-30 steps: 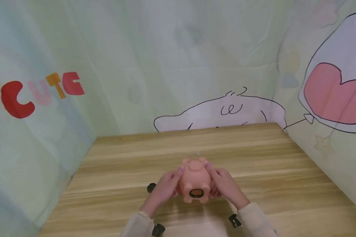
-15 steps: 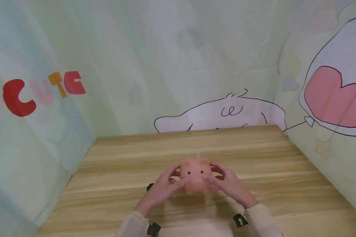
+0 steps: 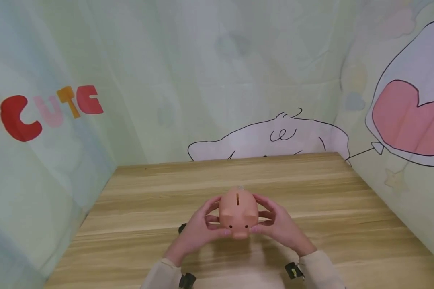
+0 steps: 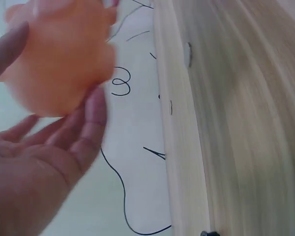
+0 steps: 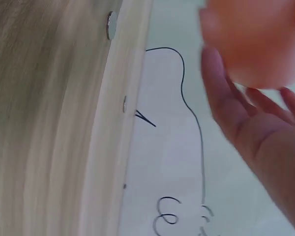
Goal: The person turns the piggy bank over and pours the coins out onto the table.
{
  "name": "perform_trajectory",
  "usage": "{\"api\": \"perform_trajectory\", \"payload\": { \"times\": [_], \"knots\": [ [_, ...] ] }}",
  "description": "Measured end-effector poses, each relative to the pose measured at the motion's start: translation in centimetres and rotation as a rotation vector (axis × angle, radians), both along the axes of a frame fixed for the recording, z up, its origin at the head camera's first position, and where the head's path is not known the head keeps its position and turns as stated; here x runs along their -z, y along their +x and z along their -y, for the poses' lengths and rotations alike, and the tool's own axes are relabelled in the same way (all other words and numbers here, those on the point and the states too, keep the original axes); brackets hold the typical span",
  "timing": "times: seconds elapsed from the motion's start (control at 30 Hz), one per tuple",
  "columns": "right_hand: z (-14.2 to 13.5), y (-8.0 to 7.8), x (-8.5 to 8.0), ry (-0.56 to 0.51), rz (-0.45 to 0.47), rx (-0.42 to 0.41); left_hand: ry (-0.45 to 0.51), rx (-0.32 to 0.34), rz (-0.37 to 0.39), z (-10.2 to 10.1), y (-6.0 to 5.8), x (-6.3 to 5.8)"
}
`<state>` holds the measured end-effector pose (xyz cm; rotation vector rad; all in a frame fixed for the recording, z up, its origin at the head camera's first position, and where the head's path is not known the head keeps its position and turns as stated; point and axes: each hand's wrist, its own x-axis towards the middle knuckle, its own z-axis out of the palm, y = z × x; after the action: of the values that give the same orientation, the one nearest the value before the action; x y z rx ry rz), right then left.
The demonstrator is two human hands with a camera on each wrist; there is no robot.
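A pink piggy bank (image 3: 238, 210) is held between both hands above the table, its coin slot (image 3: 238, 199) facing up and its snout toward me. My left hand (image 3: 198, 228) grips its left side, thumb near the snout and fingers curled around the body. On the other side my right hand (image 3: 281, 224) grips it the same way. Both wrist views show the piggy bank blurred, with the left hand (image 4: 44, 162) and right hand (image 5: 258, 118) cupping it. Its underside is hidden in the head view.
Coins (image 5: 111, 25) lie on the wooden table (image 3: 148, 200) beyond the piggy bank. A small black object (image 3: 182, 228) lies beside my left hand, partly hidden by it. Printed curtains (image 3: 166, 100) stand at the table's back and sides.
The piggy bank has turned in both hands. Its underside with a round opening faced me at first, then its face, and now its slotted back shows. Both thumbs have moved toward the snout.
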<state>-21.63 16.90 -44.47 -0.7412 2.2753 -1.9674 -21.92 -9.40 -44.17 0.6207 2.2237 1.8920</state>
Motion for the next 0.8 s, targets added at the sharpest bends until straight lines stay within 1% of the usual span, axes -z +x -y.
{"api": "perform_trajectory", "payload": {
  "times": [0.1,0.17,0.27,0.33,0.43,0.57,0.7,0.8],
  "knots": [
    [0.2,0.3,-0.1,-0.029,-0.112,0.012,0.021,-0.03,-0.083,-0.2,0.2,-0.1],
    [0.3,0.5,0.3,-0.041,-0.151,0.007,0.031,-0.04,-0.102,-0.2,0.5,0.2],
    [0.4,0.5,1.0,-0.047,-0.092,-0.014,0.023,-0.039,-0.067,0.1,0.6,0.9],
    [0.4,0.3,1.2,-0.052,-0.075,-0.024,0.019,-0.038,-0.051,0.2,0.5,1.0],
    [0.2,-0.1,0.8,-0.053,-0.093,-0.001,0.017,-0.038,-0.061,-0.1,0.0,0.5],
    [0.0,-0.2,0.4,-0.057,-0.104,0.014,0.018,-0.023,-0.079,-0.4,-0.4,0.2],
    [0.1,-0.2,0.4,-0.064,-0.077,0.001,0.008,-0.035,-0.066,-0.3,-0.4,0.2],
    [0.2,-0.2,0.4,-0.043,-0.043,0.034,0.0,-0.054,-0.045,-0.2,-0.4,0.3]
  ]
}}
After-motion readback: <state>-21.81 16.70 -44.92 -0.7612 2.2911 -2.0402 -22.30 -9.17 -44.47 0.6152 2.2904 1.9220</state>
